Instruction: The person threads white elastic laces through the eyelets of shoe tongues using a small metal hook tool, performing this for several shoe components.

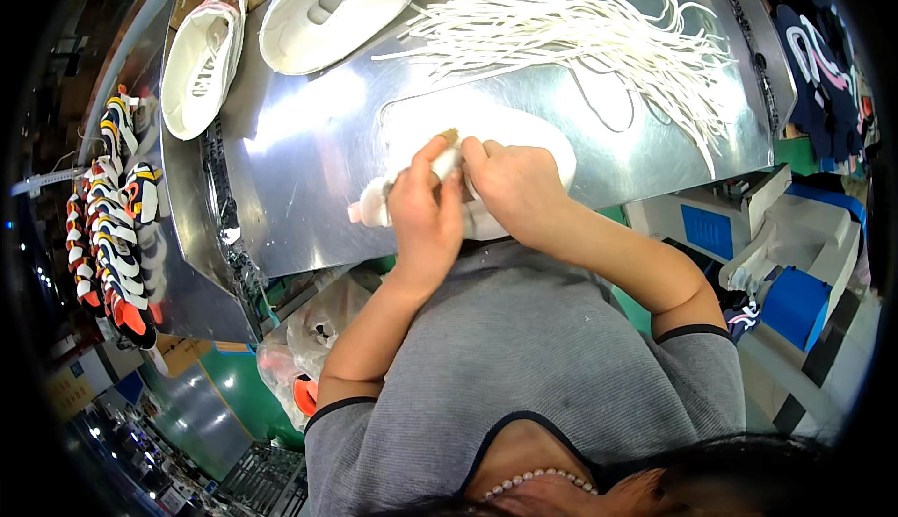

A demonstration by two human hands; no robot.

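A white shoe (538,134) lies on the metal table in front of me, close to my body. My left hand (426,204) is closed on its near left part, thumb and fingers pinching the upper. Against the middle of the shoe, my right hand (514,185) has its fingers curled and pressed together. What the right fingertips grip is hidden. A small yellowish spot shows at the left fingertips. One thin lace curves from the left of the shoe toward a loose pile of white shoelaces (561,26) beyond it.
Two more white shoes, a narrow one (204,68) and a larger one (327,12), stand at the far left. Rows of colourful shoes (117,227) line the left side. A clear plastic bag (318,321) hangs below the table edge. Grey-and-blue equipment (795,302) is at right.
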